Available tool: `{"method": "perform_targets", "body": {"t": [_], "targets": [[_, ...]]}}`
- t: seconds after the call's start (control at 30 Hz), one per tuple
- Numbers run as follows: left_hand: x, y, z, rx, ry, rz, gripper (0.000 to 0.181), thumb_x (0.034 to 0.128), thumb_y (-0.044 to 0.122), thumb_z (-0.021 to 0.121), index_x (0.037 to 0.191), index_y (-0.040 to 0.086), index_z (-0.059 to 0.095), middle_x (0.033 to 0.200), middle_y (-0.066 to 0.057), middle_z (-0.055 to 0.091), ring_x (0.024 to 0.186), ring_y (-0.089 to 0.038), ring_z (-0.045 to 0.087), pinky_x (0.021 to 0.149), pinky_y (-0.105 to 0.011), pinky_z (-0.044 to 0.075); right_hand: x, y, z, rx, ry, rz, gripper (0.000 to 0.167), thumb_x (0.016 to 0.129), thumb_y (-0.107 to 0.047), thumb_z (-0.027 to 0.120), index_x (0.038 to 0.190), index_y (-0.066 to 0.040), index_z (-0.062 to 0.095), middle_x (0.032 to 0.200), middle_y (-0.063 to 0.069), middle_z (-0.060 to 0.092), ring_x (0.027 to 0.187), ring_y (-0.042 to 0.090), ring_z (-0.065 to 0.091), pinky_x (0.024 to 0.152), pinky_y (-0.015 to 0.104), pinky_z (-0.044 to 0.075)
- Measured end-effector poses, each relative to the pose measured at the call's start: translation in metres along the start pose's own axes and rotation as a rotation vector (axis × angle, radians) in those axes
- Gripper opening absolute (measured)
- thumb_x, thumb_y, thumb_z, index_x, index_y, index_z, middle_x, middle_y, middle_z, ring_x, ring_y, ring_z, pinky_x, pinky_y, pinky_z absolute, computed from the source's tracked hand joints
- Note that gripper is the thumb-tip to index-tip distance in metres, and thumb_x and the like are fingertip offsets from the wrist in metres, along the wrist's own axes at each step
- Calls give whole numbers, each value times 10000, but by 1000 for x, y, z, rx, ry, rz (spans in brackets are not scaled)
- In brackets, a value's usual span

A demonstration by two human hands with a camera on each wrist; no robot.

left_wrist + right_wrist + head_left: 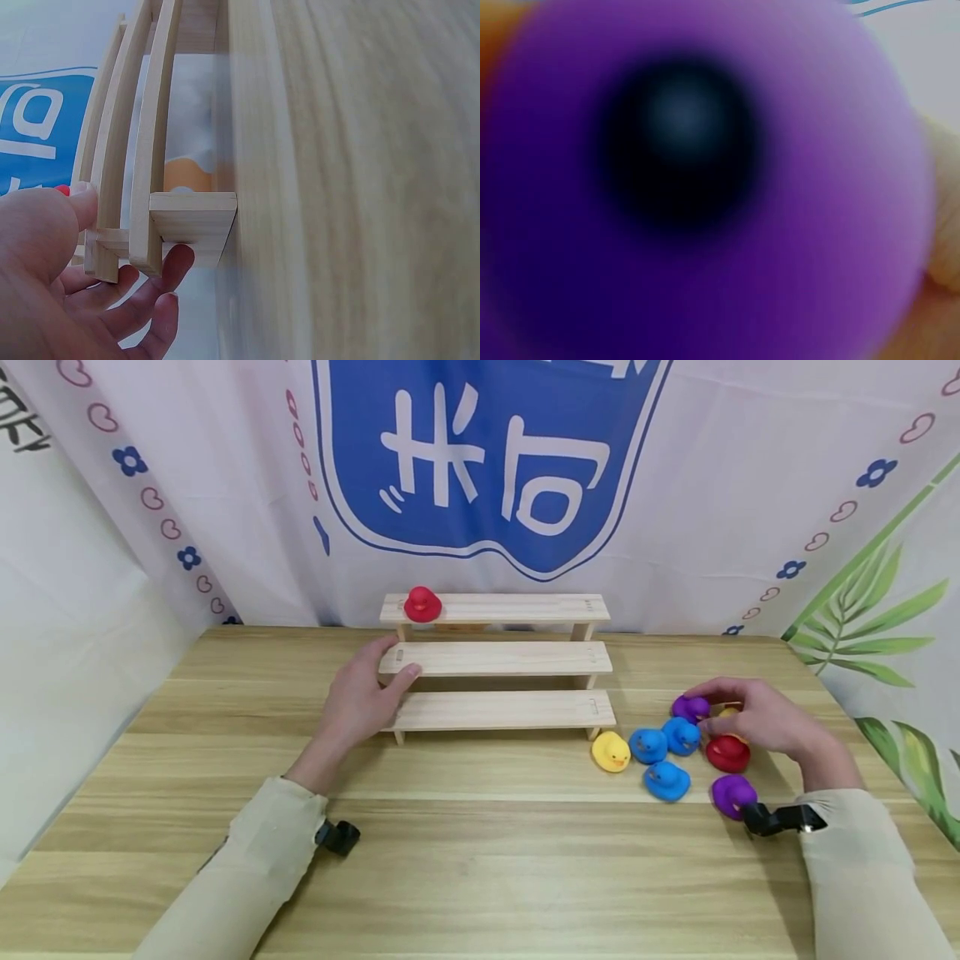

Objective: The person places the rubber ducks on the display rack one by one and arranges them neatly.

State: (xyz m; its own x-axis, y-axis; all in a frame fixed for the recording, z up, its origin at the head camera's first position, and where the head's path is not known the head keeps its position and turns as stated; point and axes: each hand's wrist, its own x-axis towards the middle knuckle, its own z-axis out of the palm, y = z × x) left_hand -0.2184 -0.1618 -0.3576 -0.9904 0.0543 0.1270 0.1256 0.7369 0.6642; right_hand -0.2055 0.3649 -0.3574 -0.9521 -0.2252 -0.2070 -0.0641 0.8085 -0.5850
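My left hand (363, 693) grips the left end of a three-step wooden shelf rack (495, 658). In the left wrist view the thumb of the left hand (45, 247) lies over a board and the other fingers curl beneath. My right hand (765, 718) pinches a purple rubber duck (688, 707) between thumb and forefinger, at the back of a loose group of ducks. Under that hand, a yellow duck (731, 720) is mostly hidden beside a red duck (727, 754). Another purple duck (817, 180) fills the right wrist view, blurred, with its black eye showing.
A red duck (422, 605) sits on the top step's left end. Blue ducks (666, 782) and a yellow duck (611, 752) stand right of the rack on the wooden table (480, 860). A printed cloth (247, 485) hangs behind the rack.
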Motion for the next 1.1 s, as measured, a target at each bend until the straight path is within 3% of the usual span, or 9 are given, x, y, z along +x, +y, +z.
{"method": "perform_targets", "body": {"t": [0.33,0.63,0.7,0.83,0.9,1.0,1.1], "targets": [[-1,1,-1,0,-2,-3,683,1091,418,579,1629,47,382,1674,-216,418,1555,-428,399,1265,-613,352,2,-4,2,14,56,-12,447,1029,-296,714,1412,-84,622,1424,248,630,1303,494,593,1028,581,570],[-1,1,-1,-3,-3,-8,678,1089,419,583,1626,53,390,1671,-208,427,1549,-423,409,1262,-613,359,-1,-17,0,74,123,-22,471,1055,-310,676,1440,-61,570,1464,245,579,1361,516,543,1098,693,489],[-1,1,-1,-3,-3,-6,675,1089,415,584,1624,50,392,1668,-210,430,1547,-423,413,1260,-613,361,-1,-20,-1,76,145,-30,462,1057,-293,670,1443,-61,566,1457,237,587,1361,506,545,1086,626,526],[-1,1,-1,-5,-2,-5,669,1090,409,584,1620,46,396,1665,-211,434,1542,-425,419,1259,-613,363,-2,-27,0,67,179,-34,465,1061,-302,663,1448,-64,567,1428,229,613,1331,486,576,987,359,580],[-1,1,-1,-5,-3,-7,669,1090,411,584,1620,48,397,1665,-210,435,1541,-426,419,1258,-614,363,-2,-32,0,70,187,-26,484,1061,-329,661,1455,-65,566,1416,233,622,1320,479,581,971,328,554],[-1,1,-1,-4,0,-8,669,1089,412,585,1619,49,398,1665,-208,436,1541,-426,420,1259,-613,363,-1,-38,2,71,207,-16,517,1060,-361,660,1468,-58,561,1402,247,638,1300,460,594,1002,428,537],[-1,0,0,-4,2,-6,671,1088,412,588,1619,48,398,1667,-207,433,1543,-424,418,1260,-610,365,-1,-43,3,68,233,-12,535,1054,-382,665,1469,-58,569,1385,251,654,1272,441,614,955,329,533]]}}
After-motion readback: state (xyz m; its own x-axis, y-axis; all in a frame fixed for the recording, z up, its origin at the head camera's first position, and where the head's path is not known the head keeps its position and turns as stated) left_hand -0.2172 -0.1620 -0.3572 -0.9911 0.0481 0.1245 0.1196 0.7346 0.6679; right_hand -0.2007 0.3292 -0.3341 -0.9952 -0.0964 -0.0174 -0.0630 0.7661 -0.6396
